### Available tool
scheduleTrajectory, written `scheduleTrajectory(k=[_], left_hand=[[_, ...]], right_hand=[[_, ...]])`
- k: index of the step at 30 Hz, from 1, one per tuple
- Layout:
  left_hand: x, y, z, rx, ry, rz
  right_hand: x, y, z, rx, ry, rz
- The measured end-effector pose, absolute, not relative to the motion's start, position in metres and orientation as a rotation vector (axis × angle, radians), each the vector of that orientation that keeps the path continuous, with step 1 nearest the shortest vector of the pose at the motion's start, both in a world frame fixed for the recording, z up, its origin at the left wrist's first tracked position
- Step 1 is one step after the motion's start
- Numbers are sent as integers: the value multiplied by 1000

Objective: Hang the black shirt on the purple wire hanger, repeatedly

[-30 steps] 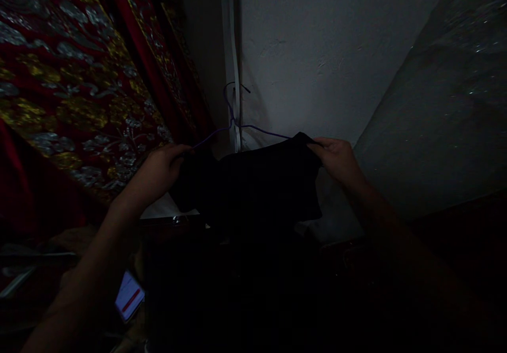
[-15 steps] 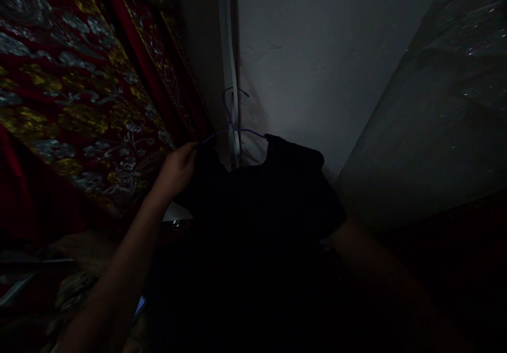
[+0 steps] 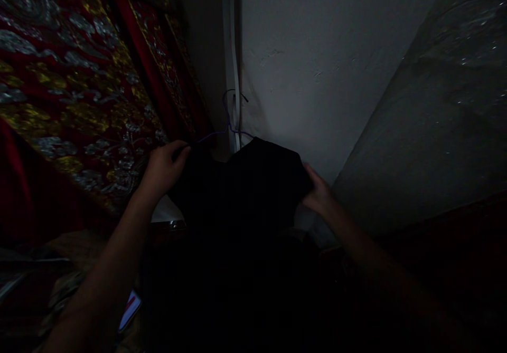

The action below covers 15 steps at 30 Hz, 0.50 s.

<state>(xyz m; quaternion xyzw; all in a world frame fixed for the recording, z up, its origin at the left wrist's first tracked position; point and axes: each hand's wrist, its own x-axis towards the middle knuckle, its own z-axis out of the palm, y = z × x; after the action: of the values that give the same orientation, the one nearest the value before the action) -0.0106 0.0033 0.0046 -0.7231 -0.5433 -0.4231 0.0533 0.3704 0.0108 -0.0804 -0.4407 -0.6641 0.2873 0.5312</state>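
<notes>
A black short-sleeved garment (image 3: 237, 200) hangs on a thin purple wire hanger (image 3: 228, 123) against the wall corner. My left hand (image 3: 164, 165) pinches the garment at its left shoulder, thumb and fingers closed on the cloth. At the other side my right hand (image 3: 317, 189) grips the right sleeve near its edge, with part of the fingers hidden behind the cloth. The hanger's hook sits by a pale vertical strip (image 3: 233, 52). Darkness hides the garment's lower part.
Red fabric with gold and silver embroidery (image 3: 79, 78) covers the left side. A lit phone (image 3: 130, 311) lies at lower left among dim cloth. Behind the garment stands a grey wall (image 3: 317, 68), with a shiny transparent sheet (image 3: 443, 99) on the right.
My right hand, before hidden inside the right sleeve, now shows outside it, gripping its edge. The garment's right shoulder has shifted inward to the left. My left hand moved slightly left.
</notes>
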Motion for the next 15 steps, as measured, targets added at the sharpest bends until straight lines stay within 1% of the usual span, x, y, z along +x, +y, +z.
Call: scheduleTrajectory(k=[2, 4, 9, 12, 15], left_hand=[[-7, 3, 4, -2206, -1657, -1286], [-4, 3, 4, -2205, -1656, -1298], [1, 2, 9, -2167, -1628, -1373], [0, 4, 9, -2157, -1640, -1404], [-2, 6, 2, -2213, -1648, -1500]], right_hand=[[379, 15, -73, -999, -1489, 843], [383, 19, -59, -963, -1383, 924], [366, 20, -4, -922, -1293, 827], [345, 1, 22, -941, -1347, 749], [324, -28, 24, -895, -1598, 875]])
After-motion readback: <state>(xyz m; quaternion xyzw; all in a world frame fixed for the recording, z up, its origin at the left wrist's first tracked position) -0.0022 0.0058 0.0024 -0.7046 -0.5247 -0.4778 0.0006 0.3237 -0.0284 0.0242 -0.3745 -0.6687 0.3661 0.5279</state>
